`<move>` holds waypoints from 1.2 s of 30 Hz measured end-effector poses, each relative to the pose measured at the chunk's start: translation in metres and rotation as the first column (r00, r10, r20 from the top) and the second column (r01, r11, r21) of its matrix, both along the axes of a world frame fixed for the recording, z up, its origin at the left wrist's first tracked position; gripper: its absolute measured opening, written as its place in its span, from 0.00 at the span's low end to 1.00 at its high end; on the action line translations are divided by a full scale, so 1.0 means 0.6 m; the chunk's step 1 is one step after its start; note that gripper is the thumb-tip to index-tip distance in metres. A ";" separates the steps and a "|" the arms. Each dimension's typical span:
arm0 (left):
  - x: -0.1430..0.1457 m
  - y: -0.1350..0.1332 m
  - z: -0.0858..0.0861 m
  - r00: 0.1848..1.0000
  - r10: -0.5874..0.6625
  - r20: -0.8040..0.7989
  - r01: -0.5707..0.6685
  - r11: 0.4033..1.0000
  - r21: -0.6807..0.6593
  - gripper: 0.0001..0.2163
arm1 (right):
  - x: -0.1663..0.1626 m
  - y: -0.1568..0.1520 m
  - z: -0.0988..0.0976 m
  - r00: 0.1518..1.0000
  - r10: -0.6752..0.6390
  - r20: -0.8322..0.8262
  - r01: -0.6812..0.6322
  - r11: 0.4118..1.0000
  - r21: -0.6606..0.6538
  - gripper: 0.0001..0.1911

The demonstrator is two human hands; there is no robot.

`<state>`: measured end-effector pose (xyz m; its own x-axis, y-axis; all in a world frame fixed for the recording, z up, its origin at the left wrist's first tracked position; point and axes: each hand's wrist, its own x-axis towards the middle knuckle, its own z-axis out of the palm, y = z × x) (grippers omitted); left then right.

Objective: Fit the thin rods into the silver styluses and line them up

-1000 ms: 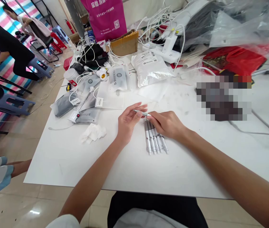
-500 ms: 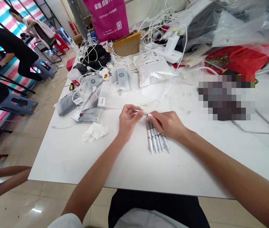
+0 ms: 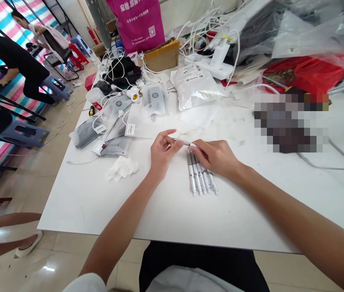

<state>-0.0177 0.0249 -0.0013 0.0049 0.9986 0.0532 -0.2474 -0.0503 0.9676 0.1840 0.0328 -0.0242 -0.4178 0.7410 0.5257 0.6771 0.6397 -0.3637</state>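
Note:
Several grey and white pens lie side by side in a bundle on the white table. My right hand rests over the far ends of the bundle, fingers curled on them. My left hand pinches one more thin grey pen between thumb and fingers, just left of the bundle's tips. That pen's right end reaches my right fingertips.
A crumpled white tissue lies left of my hands. Silver pouches, white cables and chargers, a cardboard box and a red bag crowd the far side. People sit on stools at the far left.
My left hand's fingers curled a little around the single pen. The pen bundle and right hand stayed almost in place. A person's leg moved at the lower left.

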 end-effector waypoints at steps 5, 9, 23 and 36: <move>0.002 -0.001 0.000 0.994 -0.107 0.001 0.107 0.994 0.015 0.18 | 0.000 -0.002 0.003 1.000 -0.015 -0.004 0.015 1.000 -0.017 0.22; 0.008 -0.004 -0.002 1.000 0.011 -0.018 -0.011 0.999 0.031 0.13 | -0.001 -0.004 0.011 1.000 0.025 -0.001 -0.025 0.999 -0.029 0.18; 0.002 0.005 -0.002 0.993 0.084 0.088 -0.080 0.996 -0.044 0.20 | 0.005 0.011 0.008 0.998 -0.060 0.034 0.059 0.998 0.025 0.14; 0.005 0.000 0.002 0.998 -0.004 0.058 0.007 0.999 -0.041 0.20 | 0.003 0.010 0.011 0.996 -0.086 0.031 0.085 0.996 0.024 0.14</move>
<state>-0.0146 0.0252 -0.0001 0.0085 0.9999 0.0124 -0.3028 -0.0092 0.9530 0.1858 0.0385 -0.0176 -0.3704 0.7627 0.5303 0.7408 0.5869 -0.3267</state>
